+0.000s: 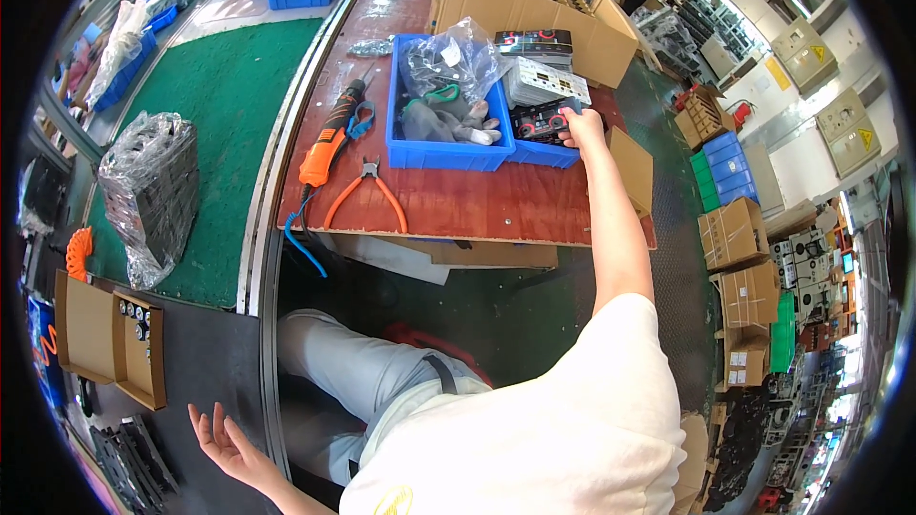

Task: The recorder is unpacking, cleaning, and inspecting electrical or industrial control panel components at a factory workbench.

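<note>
My right hand (586,128) reaches out to the red-brown table and closes its fingers on the edge of a black panel with red rings (537,122). That panel lies over a blue bin (546,154), beside a stack of white panels (542,82). Another black panel with red rings (534,42) rests behind the stack. My left hand (235,450) is over the dark bench at lower left, fingers spread and holding nothing. Nearest to it are several black plastic parts (134,463) and an open cardboard box (141,348) with small round pieces inside.
A blue bin (448,158) holds gloves and a clear bag. An orange electric screwdriver (329,148) and orange-handled cutters (368,193) lie left of it. A plastic-wrapped stack (151,193) stands on the green mat (243,86). A large carton (592,38) sits behind.
</note>
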A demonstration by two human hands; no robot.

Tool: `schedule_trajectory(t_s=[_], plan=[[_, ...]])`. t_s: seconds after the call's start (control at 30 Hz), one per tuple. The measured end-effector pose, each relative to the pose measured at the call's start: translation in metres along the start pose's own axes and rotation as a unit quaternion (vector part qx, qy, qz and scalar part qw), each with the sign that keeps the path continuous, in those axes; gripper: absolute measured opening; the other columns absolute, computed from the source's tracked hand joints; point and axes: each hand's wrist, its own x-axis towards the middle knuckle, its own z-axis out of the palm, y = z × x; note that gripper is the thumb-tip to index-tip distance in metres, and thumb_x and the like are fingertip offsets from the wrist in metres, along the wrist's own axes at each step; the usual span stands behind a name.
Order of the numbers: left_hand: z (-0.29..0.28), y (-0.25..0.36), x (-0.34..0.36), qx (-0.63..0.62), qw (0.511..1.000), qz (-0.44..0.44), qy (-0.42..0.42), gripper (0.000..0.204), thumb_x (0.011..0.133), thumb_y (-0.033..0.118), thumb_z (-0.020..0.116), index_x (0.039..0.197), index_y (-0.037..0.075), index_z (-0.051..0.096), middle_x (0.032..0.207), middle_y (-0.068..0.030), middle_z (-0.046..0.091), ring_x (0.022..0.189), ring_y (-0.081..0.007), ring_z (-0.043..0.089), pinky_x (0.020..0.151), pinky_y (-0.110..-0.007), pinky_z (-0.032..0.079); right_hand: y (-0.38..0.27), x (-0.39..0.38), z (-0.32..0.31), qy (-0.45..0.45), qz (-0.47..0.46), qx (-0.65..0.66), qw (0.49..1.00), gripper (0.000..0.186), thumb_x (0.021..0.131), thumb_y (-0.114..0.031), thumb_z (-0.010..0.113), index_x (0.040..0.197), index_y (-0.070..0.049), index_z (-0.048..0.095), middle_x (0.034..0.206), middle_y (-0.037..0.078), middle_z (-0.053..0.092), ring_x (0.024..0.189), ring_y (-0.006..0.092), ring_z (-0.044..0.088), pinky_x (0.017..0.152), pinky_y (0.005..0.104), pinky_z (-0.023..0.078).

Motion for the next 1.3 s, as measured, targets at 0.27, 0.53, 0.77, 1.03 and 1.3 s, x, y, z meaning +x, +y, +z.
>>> schedule_trajectory(t_s=[0.27, 0.53, 0.77, 1.03, 1.3], plan=[[0.015, 0.009, 0.003, -0.087, 0.996, -0.013, 0.018, 0.032, 0.086, -0.003, 0.051, 0.117, 0.003, 0.045, 0.139, -0.0144, 0.039, 0.106, -0.0221, 0.057, 0.089, -0.031, 0.044, 0.027, 0.010, -0.022, 0.045, -0.051, -0.020, 0.997, 0.029, 0.080, -0.027, 0.066, 0.079, 0.001, 0.066, 0.061, 0.011, 0.060, 0.046, 0.0204, 0.058, 0.037, 0.0300, 0.044], [0.003, 0.016, 0.004, -0.025, 0.997, -0.055, 0.042, 0.034, 0.082, -0.005, 0.053, 0.114, 0.005, 0.046, 0.138, -0.0125, 0.040, 0.105, -0.0215, 0.058, 0.089, -0.032, 0.045, -0.036, -0.037, 0.036, 0.232, -0.386, -0.343, 0.824, 0.043, 0.080, -0.028, 0.064, 0.114, -0.004, 0.057, 0.106, 0.018, 0.058, 0.102, 0.0350, 0.052, 0.087, 0.0446, 0.042], [0.024, 0.023, 0.020, -0.099, 0.994, -0.052, -0.008, 0.034, 0.081, -0.005, 0.057, 0.113, 0.004, 0.046, 0.136, -0.0129, 0.041, 0.104, -0.0207, 0.058, 0.086, -0.032, 0.046, -0.218, -0.243, 0.235, -0.270, -0.585, 0.010, 0.765, 0.047, 0.080, -0.027, 0.067, 0.118, -0.002, 0.055, 0.121, 0.017, 0.055, 0.115, 0.0288, 0.049, 0.098, 0.0366, 0.037], [0.036, 0.028, 0.060, -0.149, 0.984, -0.087, -0.052, 0.033, 0.083, -0.001, 0.057, 0.114, 0.001, 0.045, 0.136, -0.0140, 0.041, 0.110, -0.0215, 0.055, 0.088, -0.032, 0.046, -0.323, -0.355, 0.374, -0.201, -0.664, -0.006, 0.720, 0.053, 0.079, -0.044, 0.063, 0.108, 0.000, 0.057, 0.107, 0.019, 0.059, 0.104, 0.0345, 0.054, 0.090, 0.0423, 0.042], [0.069, -0.019, 0.153, -0.141, 0.988, -0.065, -0.018, 0.043, 0.086, 0.010, 0.059, 0.123, -0.003, 0.041, 0.134, -0.0180, 0.040, 0.119, -0.0246, 0.046, 0.093, -0.033, 0.042, -0.263, -0.272, 0.358, -0.308, -0.541, 0.117, 0.774, 0.015, 0.086, -0.018, 0.058, 0.092, -0.005, 0.061, 0.071, 0.011, 0.061, 0.066, 0.0279, 0.060, 0.060, 0.0365, 0.046]])
